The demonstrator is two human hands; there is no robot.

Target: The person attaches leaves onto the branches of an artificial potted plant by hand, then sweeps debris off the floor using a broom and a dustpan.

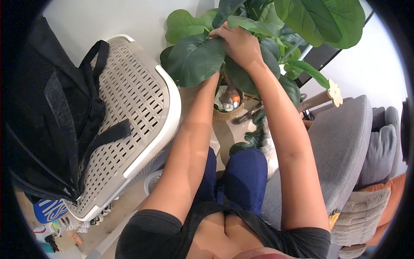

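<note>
A large potted plant with broad, lobed green leaves stands in front of me. The fingers of my right hand (241,46) are bent together at the upper edge of a big dark green leaf (196,60), close to its stem. My left forearm (194,125) reaches up under that same leaf, which hides my left hand and its fingers. Between my forearms is the woven pot (228,115), holding white stones and an orange ball (235,98). More leaves (321,21) spread above and to the right of my right hand.
A beige lattice laundry hamper (142,82) stands at left, with a black bag (47,108) draped over it. At right is a grey sofa (340,142) with cushions. A white furry animal (270,151), partly hidden, is beside my right knee. A flower-topped post (334,93) stands near the sofa.
</note>
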